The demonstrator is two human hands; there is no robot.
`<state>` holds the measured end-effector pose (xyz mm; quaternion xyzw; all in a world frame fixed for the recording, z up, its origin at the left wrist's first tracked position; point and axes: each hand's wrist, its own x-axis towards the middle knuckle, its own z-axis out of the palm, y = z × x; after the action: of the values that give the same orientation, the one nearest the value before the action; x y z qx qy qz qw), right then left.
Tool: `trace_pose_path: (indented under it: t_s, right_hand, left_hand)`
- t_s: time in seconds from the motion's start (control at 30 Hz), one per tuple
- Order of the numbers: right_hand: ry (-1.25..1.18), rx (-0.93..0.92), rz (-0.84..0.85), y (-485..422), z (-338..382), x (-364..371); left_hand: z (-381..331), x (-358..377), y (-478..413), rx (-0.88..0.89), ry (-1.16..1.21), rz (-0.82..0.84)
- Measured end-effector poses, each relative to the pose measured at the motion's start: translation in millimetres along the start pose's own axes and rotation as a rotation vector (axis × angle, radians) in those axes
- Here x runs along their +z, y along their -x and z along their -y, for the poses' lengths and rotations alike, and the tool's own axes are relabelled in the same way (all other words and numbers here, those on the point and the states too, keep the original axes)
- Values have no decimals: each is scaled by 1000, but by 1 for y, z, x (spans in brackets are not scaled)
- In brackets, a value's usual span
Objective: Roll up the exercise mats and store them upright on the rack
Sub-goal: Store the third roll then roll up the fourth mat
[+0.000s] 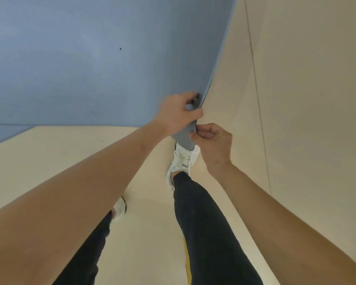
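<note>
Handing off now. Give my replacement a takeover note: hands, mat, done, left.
Left hand grips the near corner of the thin blue exercise mat; right hand pinches that corner's turned-up grey underside.
The rest lies flat on the pale beige floor, by a white sneaker.
Done: corner lifted, no roll yet.
Left: roll it, stand it on the rack, which is not in view.

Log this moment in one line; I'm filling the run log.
mat: corner lifted | left hand: grips corner | right hand: pinches corner

Pale floor [306, 99] with a thin seam [255, 79] at 3 o'clock; one white shoe [183, 159] near centre, another shoe [119, 210] toward 7 o'clock.
</note>
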<state>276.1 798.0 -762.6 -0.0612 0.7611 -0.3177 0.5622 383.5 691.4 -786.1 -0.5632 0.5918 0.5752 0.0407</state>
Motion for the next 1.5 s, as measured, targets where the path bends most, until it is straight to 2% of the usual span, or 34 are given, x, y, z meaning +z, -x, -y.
trace_pose_path:
  t_s: [0.17, 0.3, 0.43, 0.53, 0.6, 0.73, 0.83, 0.93, 1.0, 1.07, 1.13, 1.23, 1.37, 1.5]
  right_hand:
    - [-28, 33, 45, 57, -12, 17]
    - [106, -44, 161, 94, -29, 6]
    - [582, -396, 26, 118, -30, -10]
    - [1083, -830, 21, 139, -36, -4]
    - [1380, -1052, 1, 152, -40, 7]
    - [1764, -1215, 193, 154, -55, 21]
    - [1988, -1142, 421, 149, -68, 27]
    - [2039, -989, 744, 146, -95, 35]
    - [2019, -964, 883, 147, -116, 39]
    - [1902, -988, 971, 145, -144, 36]
    - [1752, -1079, 994, 140, -169, 33]
    - [1675, -1137, 943, 146, -197, 40]
    - [1737, -1117, 946, 168, -225, 62]
    - [1852, -1103, 921, 188, -256, 79]
  left_hand:
    - [-3, -12, 45, 32, -285, -55]
    - [31, -24, 100, 79, -410, 31]
    - [85, -31, 172, 73, -398, 15]
    - [117, -23, 236, 104, -321, 35]
    - [140, -16, 275, 110, -316, 61]
    - [192, 5, 344, 63, -320, 61]
    - [238, 22, 387, -21, -304, 33]
    - [277, 41, 427, -123, -293, 25]
    - [300, 54, 448, -190, -301, 11]
    - [323, 63, 467, -240, -294, -12]
    - [348, 71, 482, -246, -253, -102]
    - [371, 86, 496, -286, -219, -202]
    - [383, 128, 497, -455, -155, -270]
    - [387, 175, 485, -344, 6, -284]
